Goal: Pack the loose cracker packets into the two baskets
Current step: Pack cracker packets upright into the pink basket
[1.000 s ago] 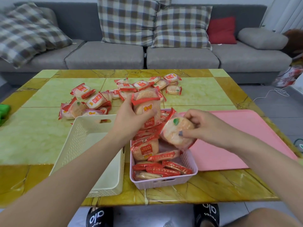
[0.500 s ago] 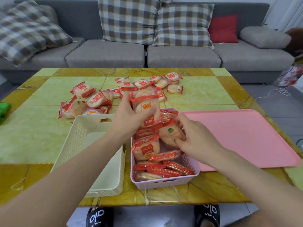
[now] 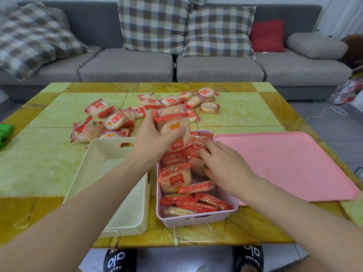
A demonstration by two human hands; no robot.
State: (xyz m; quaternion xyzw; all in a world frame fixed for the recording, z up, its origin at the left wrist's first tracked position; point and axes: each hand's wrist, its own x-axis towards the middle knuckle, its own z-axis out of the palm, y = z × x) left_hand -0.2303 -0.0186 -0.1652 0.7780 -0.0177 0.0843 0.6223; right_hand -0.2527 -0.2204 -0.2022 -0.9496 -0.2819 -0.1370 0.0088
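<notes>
Right hand [image 3: 222, 165] has lowered its packet [image 3: 196, 166] into the pink basket [image 3: 196, 220], fingers now pressing it down. Left hand [image 3: 155, 138] still grips a stack [image 3: 173, 126]; pile [image 3: 110, 122] remains on counter [image 3: 39, 163].

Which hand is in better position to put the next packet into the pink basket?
Left. The left hand already grips a stack of packets above the pink basket, while the right hand is busy pressing packets inside it.

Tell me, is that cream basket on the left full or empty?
Empty, as far as shows: the cream basket has bare walls and floor, though the left forearm hides part. The pink basket beside it holds many cracker packets.
</notes>
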